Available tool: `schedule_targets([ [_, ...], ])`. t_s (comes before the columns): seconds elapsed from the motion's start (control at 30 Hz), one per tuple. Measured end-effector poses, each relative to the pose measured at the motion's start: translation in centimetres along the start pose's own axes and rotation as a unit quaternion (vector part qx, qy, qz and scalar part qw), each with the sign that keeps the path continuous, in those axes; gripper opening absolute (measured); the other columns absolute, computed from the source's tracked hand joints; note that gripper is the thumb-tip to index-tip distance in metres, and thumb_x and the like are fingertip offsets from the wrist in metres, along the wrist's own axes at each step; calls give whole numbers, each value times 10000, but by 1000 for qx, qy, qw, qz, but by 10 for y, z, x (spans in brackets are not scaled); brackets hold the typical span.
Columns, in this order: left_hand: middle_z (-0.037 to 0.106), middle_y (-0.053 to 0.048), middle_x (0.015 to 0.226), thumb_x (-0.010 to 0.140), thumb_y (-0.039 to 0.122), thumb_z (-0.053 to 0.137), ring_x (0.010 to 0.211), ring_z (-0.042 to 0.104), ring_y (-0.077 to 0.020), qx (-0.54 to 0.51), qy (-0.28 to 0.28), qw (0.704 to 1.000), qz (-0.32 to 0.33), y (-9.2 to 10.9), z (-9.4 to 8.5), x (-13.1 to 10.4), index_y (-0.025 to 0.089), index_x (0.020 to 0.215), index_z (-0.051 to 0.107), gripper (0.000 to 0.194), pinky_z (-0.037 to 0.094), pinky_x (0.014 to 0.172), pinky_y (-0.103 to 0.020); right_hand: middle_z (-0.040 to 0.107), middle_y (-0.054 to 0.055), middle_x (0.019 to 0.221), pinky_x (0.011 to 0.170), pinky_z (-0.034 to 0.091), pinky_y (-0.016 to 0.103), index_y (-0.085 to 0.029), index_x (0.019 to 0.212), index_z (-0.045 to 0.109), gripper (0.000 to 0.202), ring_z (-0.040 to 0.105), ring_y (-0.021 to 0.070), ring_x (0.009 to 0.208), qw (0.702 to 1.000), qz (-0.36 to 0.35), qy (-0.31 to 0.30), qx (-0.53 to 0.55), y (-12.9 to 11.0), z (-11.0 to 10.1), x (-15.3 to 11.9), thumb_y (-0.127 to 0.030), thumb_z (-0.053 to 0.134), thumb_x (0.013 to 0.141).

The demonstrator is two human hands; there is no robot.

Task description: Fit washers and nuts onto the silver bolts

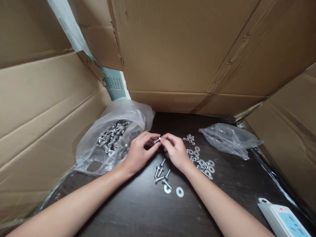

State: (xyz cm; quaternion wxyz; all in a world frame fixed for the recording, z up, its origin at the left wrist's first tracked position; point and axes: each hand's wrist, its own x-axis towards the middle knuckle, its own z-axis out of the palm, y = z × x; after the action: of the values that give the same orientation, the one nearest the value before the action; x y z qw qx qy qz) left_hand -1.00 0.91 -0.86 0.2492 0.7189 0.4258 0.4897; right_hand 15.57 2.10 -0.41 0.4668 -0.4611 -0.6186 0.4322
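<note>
My left hand [142, 148] and my right hand [174, 149] meet above the dark table, both pinching one small silver bolt [157, 140]. The left fingers close around one end, and the right thumb and forefinger grip the other end. Whether a nut or washer sits on it is too small to tell. Just below my hands lies a cluster of several bolts [160, 171], some with dark parts on their shanks. Two flat washers [180, 192] lie near that cluster. Beside my right wrist is a pile of washers [209, 169], bolts and nuts, partly hidden by the arm.
A clear plastic bag [84, 154] full of bolts lies open at the left. Small nuts [189, 139] are grouped behind my right hand. A second plastic bag [232, 138] lies at the back right. A power strip [283, 217] sits front right. Cardboard walls [177, 49] enclose the table.
</note>
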Motion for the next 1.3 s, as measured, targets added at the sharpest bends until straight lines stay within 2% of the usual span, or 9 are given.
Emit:
schedule_targets([
  [0.1,711,-58,984,920,210,710,792,717,-157,-7,6,1000,-6,0,0,0,188,1095,744,180,639,728,-288,640,13,700,583,434,280,-200,745,661,224,541,154,613,1000,3,4,-2,0,0,0,-390,609,853],
  [0.27,704,-50,970,919,190,713,808,712,-154,-6,0,1000,-5,1,0,0,196,1103,753,188,637,742,-288,694,39,814,574,456,277,-191,926,728,218,577,157,639,1000,-7,5,27,3,1,0,-342,606,827],
  [0.43,706,-48,965,906,204,732,799,718,-158,-11,5,1000,-15,1,0,0,192,1052,746,147,644,741,-298,679,42,790,572,456,278,-199,809,699,164,581,164,651,1000,-12,5,8,4,1,1,-323,592,821],
  [0.63,702,-38,939,902,189,723,770,701,-146,3,-5,1000,-7,2,0,1,200,1029,744,129,630,708,-274,645,25,743,578,451,278,-212,806,654,177,588,174,667,1000,-17,10,-22,3,2,0,-345,562,877],
  [0.87,707,-45,945,912,177,699,783,695,-146,9,-5,1000,-10,5,-1,2,192,1016,741,113,619,704,-262,618,20,749,644,441,279,-212,778,616,283,578,168,697,994,-64,10,-90,0,3,-3,-382,516,980],
  [0.97,706,-43,928,917,176,694,785,696,-150,10,-4,1000,-6,5,-1,2,189,1009,741,104,617,710,-266,577,7,700,630,420,281,-215,741,592,327,549,164,668,994,-57,6,-92,-1,2,-3,-412,509,989],
  [1.1,717,-46,947,910,185,705,785,705,-155,5,-4,1000,-9,4,-1,2,198,1024,742,121,630,726,-283,541,0,639,606,409,282,-221,692,568,340,537,168,648,996,-41,6,-77,-1,0,-1,-395,500,975],
  [1.2,721,-49,974,903,181,712,800,717,-158,-5,0,1000,-15,2,0,1,196,1038,741,139,643,747,-296,572,7,664,603,427,284,-214,808,663,233,562,179,666,999,-33,9,-40,1,-1,-1,-333,503,929],
  [1.3,723,-48,973,904,177,713,815,724,-161,-13,1,1000,-17,1,1,1,198,1057,740,157,650,755,-302,602,17,720,580,431,281,-205,892,715,227,560,170,645,1000,-23,2,0,3,-1,0,-294,508,870],
])
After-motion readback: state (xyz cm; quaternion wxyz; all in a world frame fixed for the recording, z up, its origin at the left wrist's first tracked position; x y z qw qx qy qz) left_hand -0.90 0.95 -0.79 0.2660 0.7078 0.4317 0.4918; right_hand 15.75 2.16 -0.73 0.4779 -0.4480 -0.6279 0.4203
